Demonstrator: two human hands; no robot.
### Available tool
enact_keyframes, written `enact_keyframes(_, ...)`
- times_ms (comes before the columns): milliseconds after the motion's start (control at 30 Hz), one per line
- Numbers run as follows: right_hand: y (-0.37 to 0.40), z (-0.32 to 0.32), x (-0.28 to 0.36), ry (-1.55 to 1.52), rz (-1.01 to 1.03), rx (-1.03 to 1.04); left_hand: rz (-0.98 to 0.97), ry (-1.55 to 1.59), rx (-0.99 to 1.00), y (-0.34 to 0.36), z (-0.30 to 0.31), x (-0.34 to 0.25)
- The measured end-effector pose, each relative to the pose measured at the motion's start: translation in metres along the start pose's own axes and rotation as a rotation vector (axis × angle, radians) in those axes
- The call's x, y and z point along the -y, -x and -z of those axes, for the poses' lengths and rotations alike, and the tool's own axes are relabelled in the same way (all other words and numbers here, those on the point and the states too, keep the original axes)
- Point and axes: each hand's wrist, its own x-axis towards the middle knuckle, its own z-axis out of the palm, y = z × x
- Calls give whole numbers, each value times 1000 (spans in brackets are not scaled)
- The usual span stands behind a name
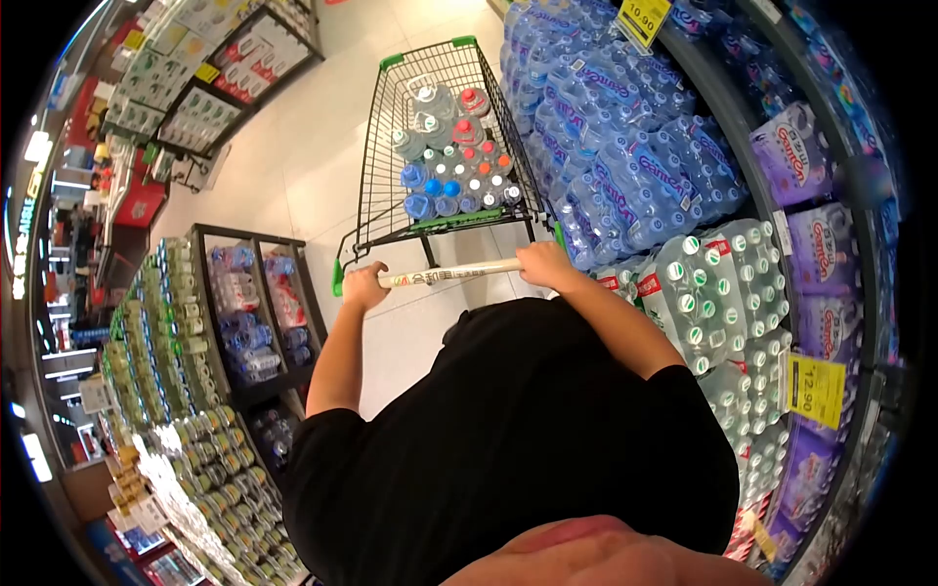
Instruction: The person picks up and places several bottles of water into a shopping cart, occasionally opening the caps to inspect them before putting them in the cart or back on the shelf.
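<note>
My left hand [365, 286] is wrapped round the left end of the shopping cart's pale handle [449, 272]. Near the handle's right end, my right hand [547, 267] grips it as well. Ahead of me stands the wire shopping cart [379, 166] with green corner pieces. Large clear bottles [433, 127] and red-capped jugs [469, 130] fill its middle. Closer to the handle are several smaller bottles [467, 202] with blue, white, red and orange caps.
Blue-wrapped water bottle packs [625, 146] are piled at the right, beside green-and-white-capped bottle packs [718, 283]. Yellow price tags [817, 389] hang on the right shelving. At left is a black rack [264, 391] beside stacked drinks [161, 332]. Pale floor tiles [293, 127] run between the displays.
</note>
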Motion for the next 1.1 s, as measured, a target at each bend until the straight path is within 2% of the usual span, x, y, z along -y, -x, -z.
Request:
enact_keyframes(100,-11,23,-13,2,31,113,-20,294,242,-21,5,14)
enact_keyframes(133,-16,23,-17,30,42,140,-2,502,270,-26,-2,25)
enact_keyframes(167,-22,21,-21,45,57,170,-61,657,258,-31,-6,35)
enact_keyframes(233,-25,34,-24,59,101,171,-11,776,169,-26,10,20)
enact_keyframes(300,-32,34,-29,56,104,120,-7,783,95,-30,23,4)
enact_keyframes(367,-36,44,-32,76,84,102,46,1135,59,-47,23,-1)
enact_keyframes(500,-53,52,-41,71,56,77,-30,1056,-69,-122,26,-24)
enact_keyframes(633,-72,48,-53,44,7,34,-141,1090,-48,-225,21,-46)
enact_keyframes(733,-85,50,-61,59,15,-11,-249,1096,44,-296,15,-62)
enact_keyframes(833,-97,65,-67,45,-5,-52,-320,1095,114,-369,-23,-75)
enact_keyframes(867,-101,52,-75,55,-34,-72,-316,1088,154,-388,-36,-81)
enact_keyframes(967,-114,71,-74,74,-106,8,-262,1023,261,-423,-75,-102)
enact_keyframes(1100,-132,78,-82,83,-156,-41,-202,790,378,-453,-99,-126)
